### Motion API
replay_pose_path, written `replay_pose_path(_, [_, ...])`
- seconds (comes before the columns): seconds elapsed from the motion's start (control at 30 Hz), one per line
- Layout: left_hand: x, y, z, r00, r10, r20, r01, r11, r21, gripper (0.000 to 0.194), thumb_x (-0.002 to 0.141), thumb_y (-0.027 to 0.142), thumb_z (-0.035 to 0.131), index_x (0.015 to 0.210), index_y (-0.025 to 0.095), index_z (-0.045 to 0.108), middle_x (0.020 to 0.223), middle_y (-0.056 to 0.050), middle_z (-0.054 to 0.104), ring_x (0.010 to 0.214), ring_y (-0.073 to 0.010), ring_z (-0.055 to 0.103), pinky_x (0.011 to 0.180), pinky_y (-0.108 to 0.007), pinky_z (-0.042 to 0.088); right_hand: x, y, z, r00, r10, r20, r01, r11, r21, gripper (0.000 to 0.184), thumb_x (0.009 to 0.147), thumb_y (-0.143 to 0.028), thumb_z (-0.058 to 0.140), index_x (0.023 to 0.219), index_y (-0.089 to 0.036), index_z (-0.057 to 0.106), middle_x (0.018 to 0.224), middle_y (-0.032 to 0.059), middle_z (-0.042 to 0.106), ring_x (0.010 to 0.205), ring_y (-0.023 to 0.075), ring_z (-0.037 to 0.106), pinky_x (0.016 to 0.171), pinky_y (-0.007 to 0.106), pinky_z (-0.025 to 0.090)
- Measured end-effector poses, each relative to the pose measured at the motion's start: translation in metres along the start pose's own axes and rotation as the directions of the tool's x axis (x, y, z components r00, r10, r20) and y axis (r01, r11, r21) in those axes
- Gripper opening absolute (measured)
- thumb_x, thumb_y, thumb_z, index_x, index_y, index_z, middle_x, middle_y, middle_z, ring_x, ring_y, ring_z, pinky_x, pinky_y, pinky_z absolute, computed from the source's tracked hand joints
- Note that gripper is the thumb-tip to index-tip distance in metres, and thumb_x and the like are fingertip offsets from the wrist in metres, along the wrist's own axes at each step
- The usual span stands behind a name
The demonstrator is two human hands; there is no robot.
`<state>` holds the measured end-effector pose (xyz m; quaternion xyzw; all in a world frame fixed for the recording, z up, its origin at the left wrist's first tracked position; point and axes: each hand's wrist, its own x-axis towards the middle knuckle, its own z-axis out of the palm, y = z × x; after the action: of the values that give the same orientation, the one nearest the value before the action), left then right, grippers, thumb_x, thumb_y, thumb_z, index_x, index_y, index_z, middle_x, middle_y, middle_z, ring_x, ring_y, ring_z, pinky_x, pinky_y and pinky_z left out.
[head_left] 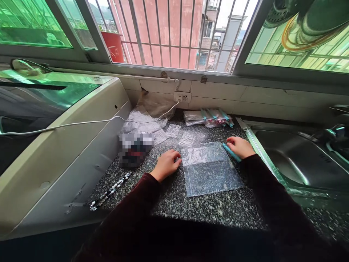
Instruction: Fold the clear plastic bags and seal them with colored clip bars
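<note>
A clear plastic zip bag point(209, 176) lies flat on the speckled dark counter between my hands. At its left edge rests my left hand point(167, 164), fingers loosely bent and nothing visible in them. My right hand point(241, 147) is closed at the bag's upper right, with thumb and fingertips on a slim teal bag clip point(231, 152). The clip slants down along the bag's right side, and part of it is hidden by the hand. Small clear packets point(187, 138) lie just beyond the bag.
Behind are plastic bags with teal clips point(208, 117) and crumpled clear bags point(144, 120). A blurred dark package point(136, 149) and a beaded string point(110, 191) lie left. A white cable point(117, 118) crosses to the wall socket point(182, 97). A steel sink point(289, 156) is at right.
</note>
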<state>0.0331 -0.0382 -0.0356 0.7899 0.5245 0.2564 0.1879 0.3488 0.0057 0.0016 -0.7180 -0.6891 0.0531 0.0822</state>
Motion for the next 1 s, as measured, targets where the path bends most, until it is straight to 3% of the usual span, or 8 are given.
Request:
replay_pose_path(0.1, [0.0, 0.001, 0.003, 0.999, 0.028, 0.043, -0.028, 1.0, 0.003, 0.01, 0.073, 0.028, 0.06, 0.072, 0.019, 0.06, 0.073, -0.003, 0.055, 0.071, -0.0185, 0.052, 0.066, -0.029, 0.039, 0.026, 0.006, -0.001, 0.998, 0.018, 0.056, -0.018, 1.0, 0.011, 0.027, 0.077, -0.03, 0.051, 0.092, -0.015, 0.067, 0.087, 0.0111, 0.067, 0.08, 0.0226, 0.061, 0.068, 0.031, 0.045])
replay_pose_path(0.23, [0.0, 0.001, 0.004, 0.998, 0.03, 0.062, -0.03, 1.0, 0.005, 0.012, 0.069, 0.03, 0.065, 0.071, 0.019, 0.058, 0.074, -0.003, 0.055, 0.071, -0.0184, 0.051, 0.065, -0.029, 0.039, 0.048, 0.001, 0.004, 0.985, -0.083, 0.154, 0.075, 0.996, 0.057, 0.026, 0.069, -0.029, 0.062, 0.09, -0.015, 0.068, 0.083, 0.0072, 0.068, 0.072, 0.0171, 0.061, 0.065, 0.025, 0.046])
replay_pose_path(0.4, [0.0, 0.0, 0.006, 0.998, 0.031, 0.047, -0.028, 0.998, -0.055, 0.013, 0.068, 0.029, 0.065, 0.068, 0.019, 0.056, 0.074, -0.003, 0.056, 0.072, -0.0184, 0.051, 0.065, -0.029, 0.038, 0.057, -0.016, 0.011, 0.943, -0.25, 0.22, 0.239, 0.968, 0.074, 0.012, 0.054, -0.017, 0.071, 0.065, -0.019, 0.067, 0.07, 0.002, 0.065, 0.071, 0.0168, 0.059, 0.065, 0.025, 0.043])
replay_pose_path(0.5, [0.003, -0.005, 0.007, 0.999, -0.036, -0.002, 0.035, 0.981, -0.193, 0.013, 0.068, 0.028, 0.063, 0.072, 0.018, 0.056, 0.066, 0.0, 0.054, 0.064, -0.016, 0.049, 0.061, -0.028, 0.036, 0.056, -0.028, 0.003, 0.919, -0.333, 0.212, 0.322, 0.943, 0.084, 0.008, 0.056, -0.015, 0.068, 0.053, -0.019, 0.061, 0.063, 0.0006, 0.062, 0.067, 0.0158, 0.056, 0.064, 0.025, 0.042])
replay_pose_path(0.67, [0.014, -0.017, -0.005, 0.949, -0.295, -0.108, 0.195, 0.821, -0.536, 0.049, 0.068, 0.038, 0.062, 0.108, 0.012, 0.049, 0.061, 0.005, 0.048, 0.057, -0.0126, 0.047, 0.059, -0.026, 0.036, 0.039, -0.046, -0.047, 0.876, -0.475, 0.086, 0.463, 0.877, 0.129, 0.006, 0.068, -0.022, 0.058, 0.063, -0.02, 0.061, 0.075, 0.003, 0.062, 0.073, 0.0164, 0.055, 0.072, 0.028, 0.042])
replay_pose_path(0.8, [0.019, -0.012, -0.02, 0.948, -0.317, 0.012, 0.241, 0.694, -0.678, 0.069, 0.062, 0.044, 0.067, 0.118, 0.009, 0.046, 0.061, 0.007, 0.047, 0.056, -0.0108, 0.045, 0.057, -0.024, 0.035, 0.003, -0.061, -0.098, 0.769, -0.6, -0.219, 0.637, 0.744, 0.199, 0.015, 0.074, -0.031, 0.056, 0.062, -0.021, 0.058, 0.072, 0.004, 0.058, 0.071, 0.0174, 0.052, 0.068, 0.032, 0.042])
replay_pose_path(0.93, [0.02, 0.007, -0.032, 0.982, -0.181, 0.048, 0.153, 0.626, -0.764, 0.046, 0.059, 0.041, 0.071, 0.094, 0.013, 0.061, 0.065, 0.003, 0.055, 0.061, -0.0108, 0.049, 0.061, -0.024, 0.038, -0.041, -0.07, -0.13, 0.7, -0.616, -0.362, 0.707, 0.668, 0.23, 0.018, 0.076, -0.036, 0.059, 0.064, -0.023, 0.057, 0.072, 0.003, 0.057, 0.072, 0.0173, 0.051, 0.069, 0.034, 0.043])
replay_pose_path(1.0, [0.02, 0.015, -0.039, 0.99, -0.142, -0.004, 0.085, 0.619, -0.78, 0.031, 0.059, 0.039, 0.071, 0.075, 0.014, 0.064, 0.07, 0.0, 0.06, 0.066, -0.012, 0.052, 0.065, -0.026, 0.04, -0.059, -0.069, -0.135, 0.704, -0.588, -0.398, 0.701, 0.666, 0.257, 0.017, 0.076, -0.037, 0.06, 0.066, -0.023, 0.057, 0.073, 0.003, 0.056, 0.072, 0.0172, 0.051, 0.069, 0.034, 0.043])
